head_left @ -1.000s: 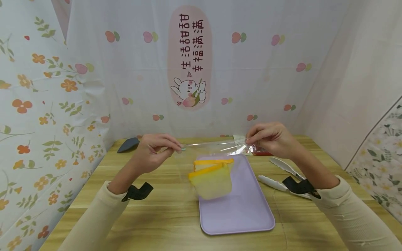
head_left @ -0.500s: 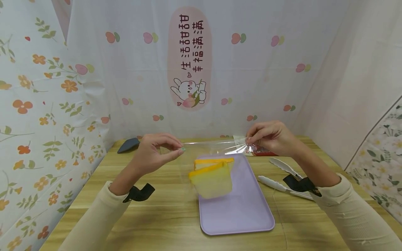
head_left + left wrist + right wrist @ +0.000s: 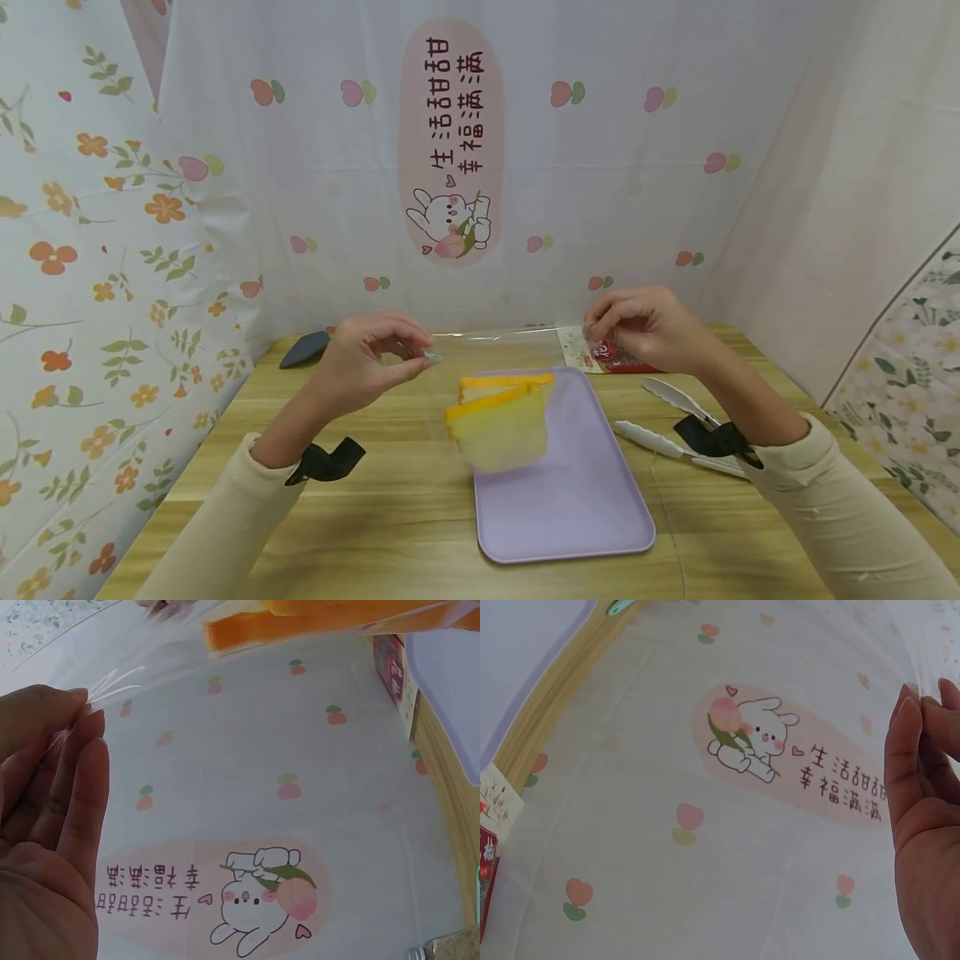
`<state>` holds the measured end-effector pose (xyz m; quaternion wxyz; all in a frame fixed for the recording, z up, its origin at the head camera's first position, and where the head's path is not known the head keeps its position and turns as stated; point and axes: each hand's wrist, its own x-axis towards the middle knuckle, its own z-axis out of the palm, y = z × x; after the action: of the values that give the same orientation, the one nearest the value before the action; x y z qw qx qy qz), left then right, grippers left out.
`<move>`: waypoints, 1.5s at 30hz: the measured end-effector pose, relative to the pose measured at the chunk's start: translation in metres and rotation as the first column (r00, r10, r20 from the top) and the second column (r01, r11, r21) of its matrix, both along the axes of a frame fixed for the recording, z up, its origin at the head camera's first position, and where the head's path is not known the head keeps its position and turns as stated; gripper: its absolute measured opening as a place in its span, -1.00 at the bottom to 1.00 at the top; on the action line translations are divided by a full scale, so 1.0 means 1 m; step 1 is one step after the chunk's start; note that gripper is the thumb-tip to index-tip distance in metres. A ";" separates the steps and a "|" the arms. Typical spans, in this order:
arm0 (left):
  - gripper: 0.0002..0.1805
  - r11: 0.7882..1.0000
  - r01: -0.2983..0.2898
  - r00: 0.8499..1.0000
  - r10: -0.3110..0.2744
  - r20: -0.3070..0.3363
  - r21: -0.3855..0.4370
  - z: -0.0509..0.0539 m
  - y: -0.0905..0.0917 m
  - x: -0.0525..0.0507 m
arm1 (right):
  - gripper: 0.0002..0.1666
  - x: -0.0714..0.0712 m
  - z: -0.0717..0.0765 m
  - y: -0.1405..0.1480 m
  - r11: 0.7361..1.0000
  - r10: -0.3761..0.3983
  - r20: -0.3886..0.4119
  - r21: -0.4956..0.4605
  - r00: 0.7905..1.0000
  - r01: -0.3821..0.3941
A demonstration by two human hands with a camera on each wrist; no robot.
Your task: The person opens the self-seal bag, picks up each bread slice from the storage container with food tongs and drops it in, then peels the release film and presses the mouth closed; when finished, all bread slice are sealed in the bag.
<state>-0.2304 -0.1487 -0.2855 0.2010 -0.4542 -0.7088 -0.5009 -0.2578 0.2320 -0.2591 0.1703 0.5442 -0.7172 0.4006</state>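
Note:
A clear plastic bag hangs stretched between both hands over the table. Inside it, pale yellow slices with thick orange edges sit tilted, overlapping each other; they look like bread. My left hand pinches the bag's left top corner between thumb and fingertips. At the opposite top corner, my right hand pinches the film. The left wrist view shows an orange edge through the clear film. Below and behind the bag, a lilac tray lies on the table, partly seen through the plastic.
To the right of the tray lie tongs, partly behind the right wrist. A red and white packet is at the back right. Something flat and dark grey rests at the back left. A printed curtain closes off the rear of the wooden table.
The left fingers have spread a little while keeping their pinch. The bag's top edge has slackened and risen slightly, and the slices have shifted slightly left. The tray and tongs stay put.

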 end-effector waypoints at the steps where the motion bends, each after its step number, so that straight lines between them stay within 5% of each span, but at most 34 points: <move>1: -0.74 1.000 0.000 1.000 0.000 0.002 0.001 0.000 -0.001 0.000 | -0.47 0.000 0.000 0.000 1.000 -0.009 0.010 0.002 1.000 0.009; 6: -0.74 1.000 -0.007 1.000 0.007 0.014 0.006 0.001 -0.002 0.002 | -0.56 0.001 0.000 -0.002 0.998 -0.057 0.069 0.016 0.996 0.056; 15: -0.73 1.000 0.007 0.999 -0.008 0.041 0.017 0.005 -0.002 0.005 | -0.72 0.003 -0.003 -0.002 1.000 -0.019 0.224 -0.004 0.974 0.020; 21: -0.72 0.999 0.009 0.999 -0.010 0.030 0.032 0.006 -0.007 0.005 | -0.84 0.008 -0.006 -0.016 0.973 -0.220 0.216 -0.021 0.951 0.230; 24: -0.70 0.999 0.010 0.999 -0.011 0.030 0.035 0.008 -0.010 0.005 | -0.82 0.010 -0.007 -0.022 0.961 -0.263 0.201 -0.033 0.944 0.275; 35: -0.69 0.999 0.038 0.999 -0.038 -0.008 -0.009 0.016 -0.007 0.001 | -0.68 0.006 -0.005 -0.019 0.971 -0.237 0.181 0.056 0.954 0.231; 39: -0.71 0.998 0.041 0.998 -0.044 -0.051 -0.052 0.028 -0.003 -0.001 | -0.53 0.001 -0.001 -0.019 0.969 -0.221 0.262 0.171 0.940 0.180; 42: -0.73 0.996 0.027 0.997 -0.033 -0.063 -0.089 0.037 0.001 -0.001 | -0.58 -0.007 -0.001 -0.017 0.965 -0.171 0.360 0.249 0.917 0.083; 45: -0.74 0.992 -0.001 0.998 -0.007 -0.063 -0.127 0.044 0.005 -0.001 | -0.63 -0.011 0.000 -0.016 0.941 -0.169 0.374 0.336 0.912 0.037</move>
<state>-0.2314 -0.1434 -0.2412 0.1932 -0.4829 -0.7317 -0.4405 -0.2692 0.2157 -0.2587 -0.0489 0.4327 -0.8203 0.3708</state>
